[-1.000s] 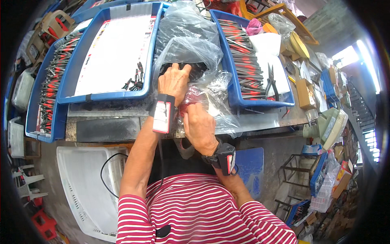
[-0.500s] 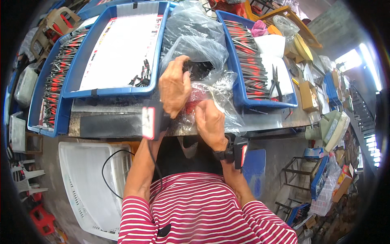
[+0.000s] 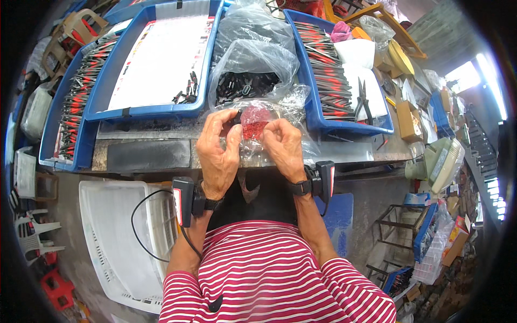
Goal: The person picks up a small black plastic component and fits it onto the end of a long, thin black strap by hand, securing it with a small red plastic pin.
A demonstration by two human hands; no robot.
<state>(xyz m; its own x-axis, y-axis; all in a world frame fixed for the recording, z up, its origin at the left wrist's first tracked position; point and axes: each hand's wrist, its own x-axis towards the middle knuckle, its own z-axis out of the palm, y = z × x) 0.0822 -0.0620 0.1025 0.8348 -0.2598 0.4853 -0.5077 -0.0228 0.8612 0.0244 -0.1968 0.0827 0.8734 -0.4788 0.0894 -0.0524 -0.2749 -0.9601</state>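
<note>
My left hand [image 3: 219, 153] is closed at the fingertips on a small black part [image 3: 236, 119], above the near edge of the bench. Close by, my right hand [image 3: 284, 148] is pinched at the edge of a clear plastic bag of small red pieces [image 3: 253, 129]; whatever lies between its fingers is too small to make out. Just beyond both hands, a clear plastic bag gapes open over many small black parts [image 3: 245, 89]. Several similar black parts [image 3: 188, 91] lie on white paper in the blue tray [image 3: 145, 111] to the left.
Rows of pliers with red and black marks [image 3: 326, 70] fill the right blue tray [image 3: 344, 126], where a single pair of pliers [image 3: 363, 102] rests on paper. More pliers [image 3: 81, 97] line the far-left tray. Below the bench stands a white plastic crate [image 3: 116, 237].
My left hand has come back toward me from the bag of black parts with a small black part in its fingers. My right hand has shifted slightly and stays pinched near the red pieces.
</note>
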